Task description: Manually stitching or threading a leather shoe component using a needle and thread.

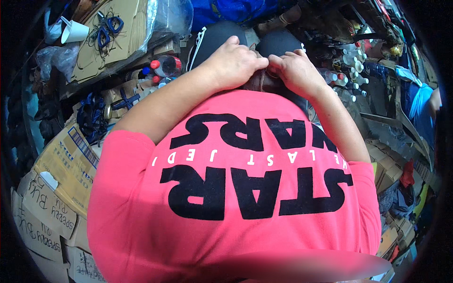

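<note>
My two hands meet over my lap, between my dark trousers (219, 42). My left hand (237, 62) is closed, its thumb and fingers pinching near the top of a brown, leather-like piece (255, 83). My right hand (296, 70) is closed as well, its fingertips almost touching those of the left. A thin light strand (262, 80) runs down across the brown piece below the fingertips. Most of the piece is hidden by my hands and pink shirt (264, 101), so its kind does not show. What the right fingers grip is too small to name.
To the left, a cardboard stack (101, 54) bears blue loop-shaped pieces (113, 23) with dark cords, beside a white cup (75, 32). A red-capped bottle (167, 66) lies nearer. Several white-capped bottles (351, 59) crowd the right. Marked cardboard (49, 203) covers the lower left.
</note>
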`<state>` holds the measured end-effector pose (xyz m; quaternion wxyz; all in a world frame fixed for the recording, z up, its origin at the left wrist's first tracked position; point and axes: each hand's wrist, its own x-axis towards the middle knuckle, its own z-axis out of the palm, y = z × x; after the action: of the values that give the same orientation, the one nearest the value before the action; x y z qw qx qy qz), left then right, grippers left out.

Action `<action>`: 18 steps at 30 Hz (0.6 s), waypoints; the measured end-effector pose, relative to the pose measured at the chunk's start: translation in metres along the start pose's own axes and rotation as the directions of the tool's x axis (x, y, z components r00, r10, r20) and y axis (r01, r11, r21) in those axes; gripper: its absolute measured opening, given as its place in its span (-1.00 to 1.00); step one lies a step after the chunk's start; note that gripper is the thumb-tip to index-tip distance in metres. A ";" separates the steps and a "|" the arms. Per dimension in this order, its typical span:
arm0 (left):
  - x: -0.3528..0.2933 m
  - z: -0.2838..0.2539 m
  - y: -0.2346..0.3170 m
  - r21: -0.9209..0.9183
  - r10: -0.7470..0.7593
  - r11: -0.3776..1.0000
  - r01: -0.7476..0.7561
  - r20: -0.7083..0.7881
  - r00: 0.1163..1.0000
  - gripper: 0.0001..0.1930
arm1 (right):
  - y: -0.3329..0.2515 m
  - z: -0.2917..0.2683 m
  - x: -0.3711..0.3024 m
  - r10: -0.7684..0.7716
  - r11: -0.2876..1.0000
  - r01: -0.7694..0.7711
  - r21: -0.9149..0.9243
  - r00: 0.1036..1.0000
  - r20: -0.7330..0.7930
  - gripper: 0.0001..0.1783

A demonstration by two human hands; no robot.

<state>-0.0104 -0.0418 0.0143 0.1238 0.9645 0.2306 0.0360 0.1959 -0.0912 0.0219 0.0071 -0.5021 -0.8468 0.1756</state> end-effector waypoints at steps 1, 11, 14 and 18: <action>-0.003 0.000 -0.005 -0.054 0.025 0.998 -0.025 0.005 1.000 -0.84 | 0.000 0.000 -0.001 -0.001 1.000 0.001 -0.001 1.000 -0.002 -0.92; -0.058 -0.013 -0.035 -0.437 -0.161 0.883 0.169 0.057 0.985 -1.00 | 0.058 -0.002 -0.069 0.490 0.487 -0.407 0.773 0.860 0.144 -0.94; -0.033 -0.013 -0.026 -0.663 -0.255 0.736 0.133 -0.091 0.963 -0.90 | 0.069 0.011 -0.055 0.543 -0.072 0.109 0.991 0.838 -0.053 -0.89; 0.001 0.005 -0.009 -0.956 -0.336 0.288 0.054 -0.048 0.941 -0.87 | 0.046 0.005 -0.020 0.521 -0.428 0.380 0.820 0.845 -0.119 -0.81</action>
<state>-0.0125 -0.0343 0.0074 0.6378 0.6604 0.2952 0.2642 0.2437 -0.0895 0.0069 0.6391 -0.3382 -0.2040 0.6599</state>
